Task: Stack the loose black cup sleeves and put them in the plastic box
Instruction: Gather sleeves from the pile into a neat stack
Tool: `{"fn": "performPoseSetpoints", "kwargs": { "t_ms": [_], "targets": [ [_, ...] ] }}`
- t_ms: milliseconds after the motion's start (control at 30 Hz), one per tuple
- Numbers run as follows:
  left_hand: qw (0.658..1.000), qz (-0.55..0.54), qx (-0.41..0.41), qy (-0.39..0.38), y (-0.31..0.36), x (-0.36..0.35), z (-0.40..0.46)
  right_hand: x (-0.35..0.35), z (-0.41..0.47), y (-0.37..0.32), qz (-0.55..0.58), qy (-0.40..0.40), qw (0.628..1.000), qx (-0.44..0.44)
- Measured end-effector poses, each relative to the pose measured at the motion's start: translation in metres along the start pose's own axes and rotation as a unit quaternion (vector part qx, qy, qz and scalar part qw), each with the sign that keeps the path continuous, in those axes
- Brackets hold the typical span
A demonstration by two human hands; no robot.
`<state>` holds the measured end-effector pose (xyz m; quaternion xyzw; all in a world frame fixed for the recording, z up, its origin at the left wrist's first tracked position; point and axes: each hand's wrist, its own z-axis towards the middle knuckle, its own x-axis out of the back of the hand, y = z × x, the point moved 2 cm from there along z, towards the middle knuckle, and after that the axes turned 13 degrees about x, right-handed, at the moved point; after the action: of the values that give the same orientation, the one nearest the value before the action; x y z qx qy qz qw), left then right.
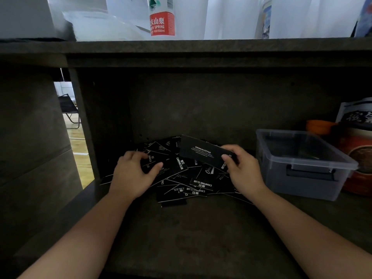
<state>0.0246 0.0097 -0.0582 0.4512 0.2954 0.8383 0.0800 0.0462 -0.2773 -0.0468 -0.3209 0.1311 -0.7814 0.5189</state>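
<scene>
The right hand [240, 168] pinches one black cup sleeve [201, 153] above the loose pile [181, 182]; the left hand [133, 174], fingers curled, grips sleeves there, plastic box [302, 178] nearby.

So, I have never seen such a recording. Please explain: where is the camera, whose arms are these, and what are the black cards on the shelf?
There is no machine here. The single picture comes from a camera worn on a person's head, looking forward and down, so the two bare arms are that person's own. The black cards are flattened cup sleeves, lying in a loose pile on a dark shelf. The right hand pinches one sleeve, printed "DRINK&COFFEE", above the pile. The left hand curls its fingers on sleeves in the pile. To the right stands a clear plastic box, open, where the stacked sleeves should go.
</scene>
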Motion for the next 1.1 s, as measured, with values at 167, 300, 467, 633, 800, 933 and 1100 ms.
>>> {"fn": "performPoseSetpoints", "kwargs": {
  "t_ms": [167, 300, 467, 633, 800, 933, 1100],
  "targets": [
    [0.994, 0.081, 0.003, -0.079, -0.002, -0.003, -0.001, 0.002, 0.000, 0.001, -0.014, 0.012, 1.000, 0.002],
    [0.995, 0.040, -0.039, -0.080, 0.004, -0.003, -0.003, 0.003, 0.000, 0.000, -0.005, 0.023, 1.000, -0.008],
    [0.987, -0.130, -0.075, -0.050, 0.014, 0.007, -0.009, 0.001, -0.001, 0.006, -0.005, 0.005, 1.000, -0.024],
    [0.982, -0.119, -0.143, -0.021, 0.023, 0.010, -0.016, -0.006, -0.003, 0.002, 0.023, -0.057, 0.998, -0.008],
    [0.984, -0.138, -0.109, 0.024, 0.031, 0.005, -0.017, -0.012, -0.006, -0.008, 0.063, -0.093, 0.994, 0.003],
    [0.973, -0.231, 0.001, 0.005, 0.046, -0.011, -0.017, -0.016, -0.008, -0.010, 0.055, -0.098, 0.994, 0.010],
    [0.880, -0.440, 0.174, -0.047, 0.085, -0.029, -0.032, -0.017, -0.009, -0.013, 0.011, -0.117, 0.993, 0.026]
  ]
}}
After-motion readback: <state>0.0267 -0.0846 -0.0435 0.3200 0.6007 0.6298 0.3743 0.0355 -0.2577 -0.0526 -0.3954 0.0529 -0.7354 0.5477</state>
